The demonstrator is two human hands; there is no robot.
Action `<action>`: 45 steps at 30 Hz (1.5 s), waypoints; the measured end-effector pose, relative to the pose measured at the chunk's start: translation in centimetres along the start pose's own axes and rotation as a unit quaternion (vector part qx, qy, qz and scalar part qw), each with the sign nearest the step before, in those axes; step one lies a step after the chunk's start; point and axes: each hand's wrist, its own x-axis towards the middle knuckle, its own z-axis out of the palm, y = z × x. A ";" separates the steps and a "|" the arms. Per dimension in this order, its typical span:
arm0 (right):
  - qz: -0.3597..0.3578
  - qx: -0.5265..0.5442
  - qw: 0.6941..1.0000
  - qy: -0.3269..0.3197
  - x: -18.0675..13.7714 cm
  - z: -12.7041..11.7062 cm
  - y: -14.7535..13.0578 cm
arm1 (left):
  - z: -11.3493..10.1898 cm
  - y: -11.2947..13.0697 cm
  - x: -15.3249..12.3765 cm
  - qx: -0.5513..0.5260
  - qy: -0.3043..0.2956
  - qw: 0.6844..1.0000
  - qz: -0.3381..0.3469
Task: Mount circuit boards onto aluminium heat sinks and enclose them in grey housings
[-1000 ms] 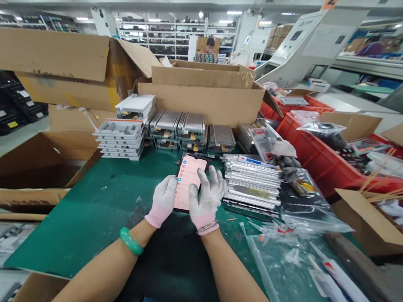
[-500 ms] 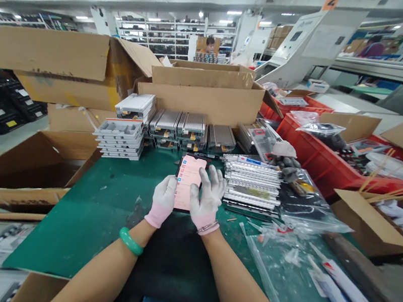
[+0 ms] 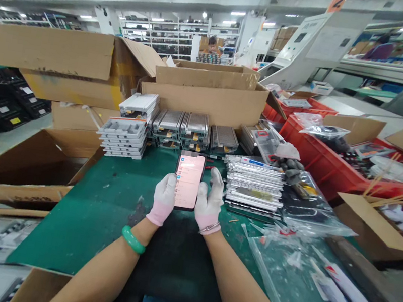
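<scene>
- Head view: a person at a factory bench held a smartphone [image 3: 188, 182] in 2 white-gloved hands, its screen lit pale pink and its text too blurred to read.
- Position: the smartphone was above the middle of a green work mat [image 3: 70, 232], just in front of the stacked parts; whether its lower end touched the mat could not be told.
- Left hand [image 3: 164, 199]: curled, with the fingers wrapped against the phone's lower left edge, a jade bangle [image 3: 133, 239] on the wrist.
- Right hand [image 3: 210, 201]: fingers gathered and raised along the phone's right edge, a metal bracelet [image 3: 210, 228] at the wrist. The 2 hands pressed in from opposite sides.
- Handling: the smartphone looked light and stiff, but its glass face appeared slippery and fragile; the long side edges seemed the safest hold.
- Direction: the long axis ran away from the person, nearly upright in the view, with the top end toward the cardboard boxes [image 3: 202, 97] and the screen facing the camera.
- Around it: white plastic trays [image 3: 122, 137] stood to the left, a stack of flat metal-edged panels [image 3: 253, 186] to the right, and a clear plastic bag [image 3: 294, 288] lay on the mat at right. Red plastic crates [image 3: 315, 159] lined the far right.
</scene>
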 end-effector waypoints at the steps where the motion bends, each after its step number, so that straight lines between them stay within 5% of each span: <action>1: 0.011 0.006 1.000 0.001 0.0 0.0 0.0 | 0.0 -0.1 0.1 -0.005 0.005 1.000 -0.001; 45: 0.106 0.071 0.991 -0.034 -0.4 0.2 0.1 | 0.2 0.7 0.0 0.010 0.024 0.999 0.029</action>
